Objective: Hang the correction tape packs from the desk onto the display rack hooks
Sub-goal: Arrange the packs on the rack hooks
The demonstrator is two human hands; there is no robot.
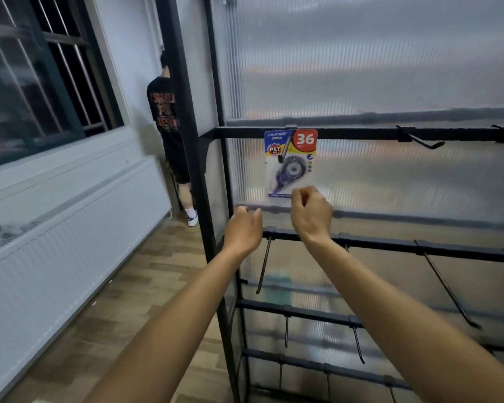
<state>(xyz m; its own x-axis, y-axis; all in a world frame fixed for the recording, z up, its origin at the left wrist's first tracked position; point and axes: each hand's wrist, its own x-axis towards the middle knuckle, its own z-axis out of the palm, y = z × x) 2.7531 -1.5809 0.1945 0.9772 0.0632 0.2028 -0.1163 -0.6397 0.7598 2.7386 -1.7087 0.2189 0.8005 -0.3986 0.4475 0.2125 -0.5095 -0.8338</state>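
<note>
Two bare forearms reach up from the bottom of the frame toward the display rack (390,247) that fills the right half. The left hand (244,228), at centre, has its fingers loosely curled and holds nothing. The right hand (312,215), just to its right and a little higher, also has its fingers curled; whether its fingertips pinch the pack's lower edge cannot be told, as the hand covers that corner.

The rack holds a single correction tape pack (291,164), hanging from a hook on the upper black crossbar (361,132), left of centre in the frame. Its bottom right corner sits right at the right hand's knuckles, while the left hand is below and to the left of it, apart. Other hooks stand bare: one at the right on the same bar (422,142), and several long ones on the lower bars (448,289).

Behind the bars is a ribbed translucent panel (361,68). At left, a wood-look floor (146,286) runs along a white radiator (70,237) under a barred window (35,77). Farther back, another person in a black shirt (169,123) stands partly hidden by the rack's post.
</note>
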